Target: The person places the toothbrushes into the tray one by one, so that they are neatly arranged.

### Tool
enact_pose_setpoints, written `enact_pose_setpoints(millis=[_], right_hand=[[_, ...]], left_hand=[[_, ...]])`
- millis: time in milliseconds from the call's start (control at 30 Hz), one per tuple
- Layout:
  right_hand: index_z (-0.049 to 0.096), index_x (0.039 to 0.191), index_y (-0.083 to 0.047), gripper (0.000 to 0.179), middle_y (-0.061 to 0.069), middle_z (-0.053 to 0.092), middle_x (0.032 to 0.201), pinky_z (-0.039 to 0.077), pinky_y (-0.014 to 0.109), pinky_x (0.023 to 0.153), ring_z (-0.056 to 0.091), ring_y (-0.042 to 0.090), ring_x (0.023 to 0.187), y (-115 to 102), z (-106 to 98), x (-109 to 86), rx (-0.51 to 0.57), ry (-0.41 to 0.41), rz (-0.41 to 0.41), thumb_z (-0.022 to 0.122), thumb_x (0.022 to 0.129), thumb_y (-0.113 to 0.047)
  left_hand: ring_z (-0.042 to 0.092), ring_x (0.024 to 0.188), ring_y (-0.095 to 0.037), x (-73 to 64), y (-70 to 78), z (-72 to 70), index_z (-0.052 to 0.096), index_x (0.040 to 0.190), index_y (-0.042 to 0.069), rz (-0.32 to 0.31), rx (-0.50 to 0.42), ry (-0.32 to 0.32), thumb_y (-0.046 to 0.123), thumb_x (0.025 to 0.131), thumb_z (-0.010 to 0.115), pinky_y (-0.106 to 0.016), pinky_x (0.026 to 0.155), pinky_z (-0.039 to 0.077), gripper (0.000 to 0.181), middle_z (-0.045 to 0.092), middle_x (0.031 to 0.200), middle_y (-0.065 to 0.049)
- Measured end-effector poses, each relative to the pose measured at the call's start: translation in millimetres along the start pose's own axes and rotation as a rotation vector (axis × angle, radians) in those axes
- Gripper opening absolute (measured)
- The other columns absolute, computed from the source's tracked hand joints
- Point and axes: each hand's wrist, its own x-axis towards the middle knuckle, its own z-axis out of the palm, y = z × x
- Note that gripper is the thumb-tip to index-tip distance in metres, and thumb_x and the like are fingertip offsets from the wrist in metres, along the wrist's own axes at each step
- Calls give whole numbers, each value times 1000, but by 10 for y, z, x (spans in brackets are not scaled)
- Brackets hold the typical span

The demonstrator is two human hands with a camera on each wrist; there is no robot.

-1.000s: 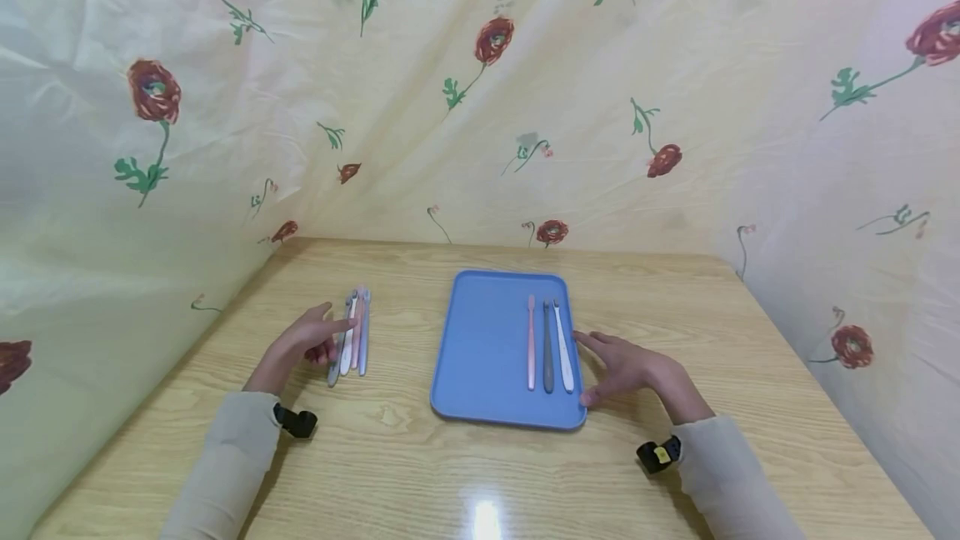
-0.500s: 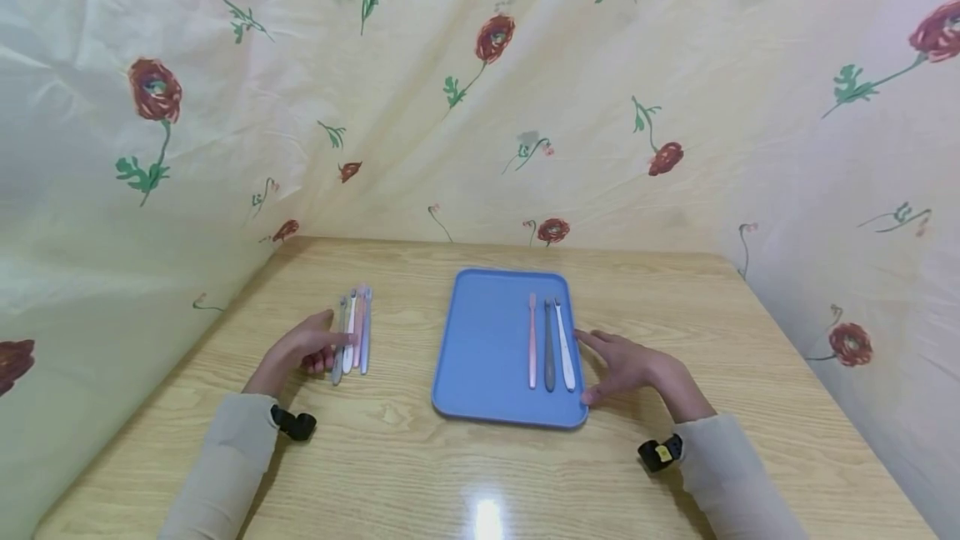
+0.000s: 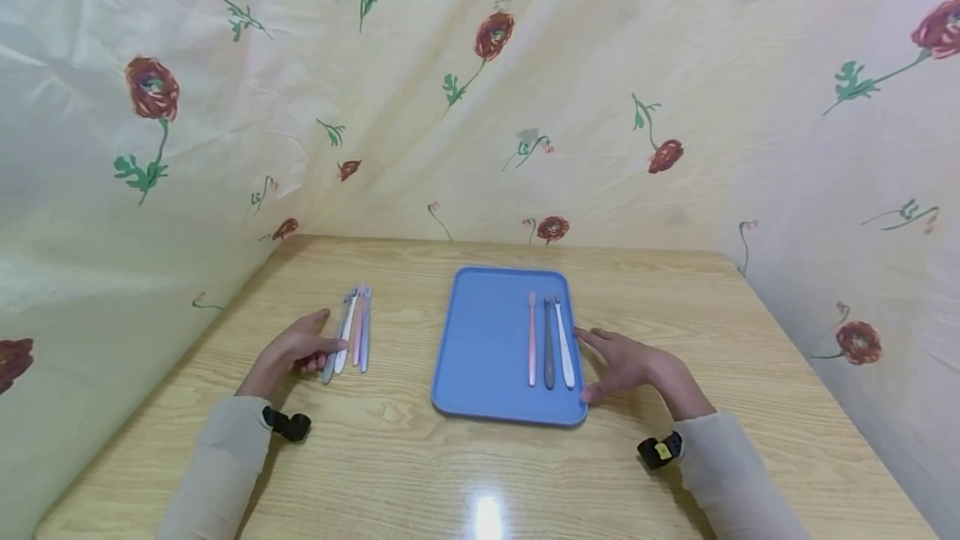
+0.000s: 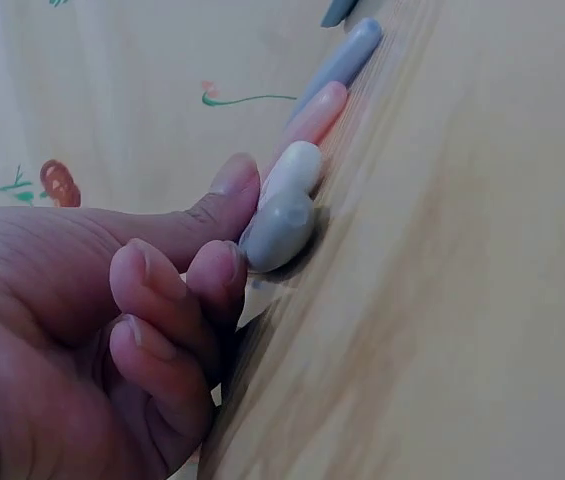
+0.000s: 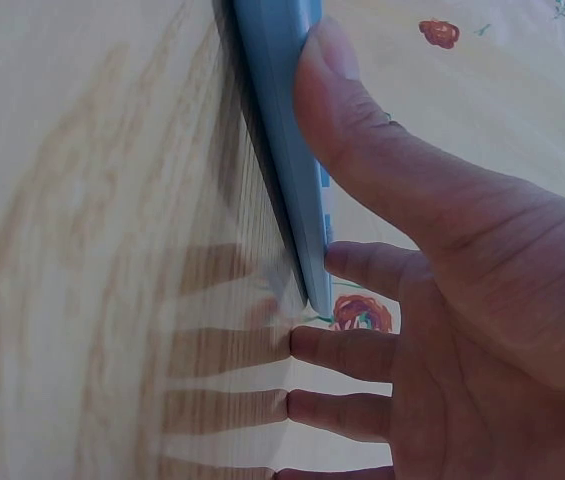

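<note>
My left hand [image 3: 300,346] is at a row of toothbrushes on the left of the table. Its thumb and index finger pinch the handle end of a grey toothbrush [image 4: 284,230]. A white toothbrush [image 4: 300,165] lies against the grey one, partly behind the thumb. Beside them lie a pink toothbrush [image 3: 357,342] and a light blue toothbrush [image 3: 366,338]. My right hand [image 3: 624,365] touches the right edge of a blue tray [image 3: 480,340], thumb on the rim, fingers spread. On the tray are a pink [image 3: 532,348], a grey [image 3: 549,357] and a white toothbrush [image 3: 566,357].
The wooden table [image 3: 397,457] carries the tray near its middle. A flowered cloth [image 3: 420,107] hangs behind the table and along both sides. Black wrist cameras [image 3: 288,425] are strapped to both wrists.
My left hand has drawn back slightly to the left. The handle ends of the grey and white toothbrushes have shifted left with it, away from the pink one. The right hand stays at the tray.
</note>
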Motion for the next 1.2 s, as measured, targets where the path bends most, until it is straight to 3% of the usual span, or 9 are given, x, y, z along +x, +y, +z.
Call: enact_pose_setpoints(millis=[333,733,967,1200], right_hand=[[19,155,-15,113,32,20,156,26,71,109,21,56,141,-11,-8,9,-8,-8,10,80,69,-54],[19,155,-15,113,32,20,156,27,71,108,20,56,141,-7,-8,6,0,-11,14,80,69,-53],[19,156,-15,113,32,20,156,26,73,107,19,57,141,-9,-3,-12,1,-10,15,80,69,-53],[20,155,-15,113,32,20,156,26,72,108,20,56,141,-19,-4,-9,7,-6,18,81,68,-53]], left_hand=[[46,41,-5,-63,-80,-82,-7,155,7,2,7,11,29,92,65,-20,40,38,99,52,48,5],[47,38,-7,-43,-91,-52,-7,156,9,-4,68,15,26,96,59,-21,38,40,91,53,47,3],[47,38,-6,-42,-113,-59,-7,156,8,20,22,2,21,97,56,-21,38,38,87,53,48,3],[47,39,-6,-29,-156,-88,-5,156,12,2,-45,7,21,97,57,-21,39,38,86,55,49,3]])
